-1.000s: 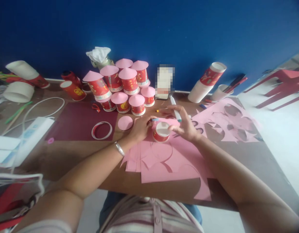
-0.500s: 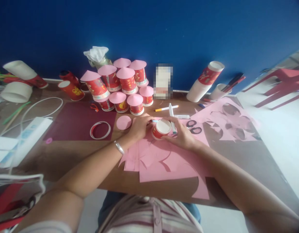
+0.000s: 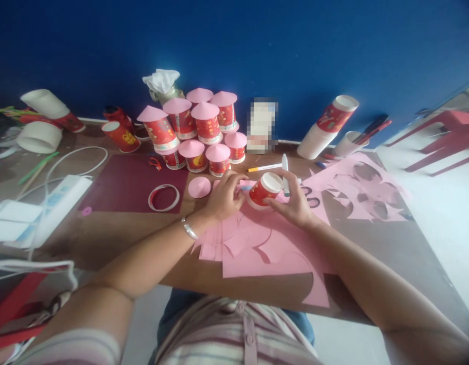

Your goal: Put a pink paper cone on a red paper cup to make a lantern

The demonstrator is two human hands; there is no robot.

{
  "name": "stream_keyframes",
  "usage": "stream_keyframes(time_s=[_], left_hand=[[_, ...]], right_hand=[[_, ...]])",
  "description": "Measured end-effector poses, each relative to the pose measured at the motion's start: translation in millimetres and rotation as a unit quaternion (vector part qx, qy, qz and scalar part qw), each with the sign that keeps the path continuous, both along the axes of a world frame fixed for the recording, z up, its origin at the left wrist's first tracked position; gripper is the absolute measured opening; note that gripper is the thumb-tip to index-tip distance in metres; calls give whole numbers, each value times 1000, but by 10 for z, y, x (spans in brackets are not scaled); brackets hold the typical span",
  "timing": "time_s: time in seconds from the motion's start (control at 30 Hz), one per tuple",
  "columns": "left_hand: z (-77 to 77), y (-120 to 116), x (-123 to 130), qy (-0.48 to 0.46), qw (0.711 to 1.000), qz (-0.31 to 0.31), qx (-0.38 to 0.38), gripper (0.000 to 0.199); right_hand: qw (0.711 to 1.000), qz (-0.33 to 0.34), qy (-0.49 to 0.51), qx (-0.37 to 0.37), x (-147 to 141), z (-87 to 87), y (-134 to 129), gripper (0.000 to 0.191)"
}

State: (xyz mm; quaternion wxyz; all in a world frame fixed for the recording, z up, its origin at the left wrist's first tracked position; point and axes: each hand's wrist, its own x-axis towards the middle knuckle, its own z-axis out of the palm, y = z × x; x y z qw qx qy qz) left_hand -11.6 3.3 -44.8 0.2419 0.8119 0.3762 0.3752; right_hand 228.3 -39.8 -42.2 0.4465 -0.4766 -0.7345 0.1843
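My right hand [image 3: 297,203] grips a red patterned paper cup [image 3: 263,193] between thumb and fingers. The cup tilts over the pink paper, its white round end facing up. A white marker [image 3: 285,170] stands out between the fingers of that same hand. Left of the cup is my left hand [image 3: 228,195], its fingers loosely bent and the thumb apart from them. A small light-blue item [image 3: 246,188] shows by its fingertips, too little visible to name. Pink paper sheets [image 3: 253,263] lie under both hands, some with curved cuts.
Several red cups with pink cone tops [image 3: 208,126] stand at the back. A pink disc [image 3: 199,187], tape roll [image 3: 178,197], yellow-ended marker [image 3: 259,168] and scissors [image 3: 314,201] lie nearby. Pink offcuts [image 3: 343,177] are on the right, a power strip [image 3: 51,208] on the left.
The cup has been lifted and tilted by my right hand, and the white marker has risen with it. My left hand's fingers have drawn away from the cup. The whole view has shifted slightly.
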Motion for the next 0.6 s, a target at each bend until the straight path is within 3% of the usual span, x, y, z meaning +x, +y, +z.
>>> stream_keyframes(time_s=[0.13, 0.37, 0.6], left_hand=[[55, -93, 10, -82, 995, -54, -1, 35], [54, -173, 107, -181, 954, -182, -152, 85], [152, -269, 184, -178, 919, -207, -286, 64]], right_hand=[[1000, -10, 10, 8, -16, -10, -15, 69], [998, -26, 25, 56, -109, 9, -86, 72], [995, -5, 8, 96, -160, -43, -140, 76]])
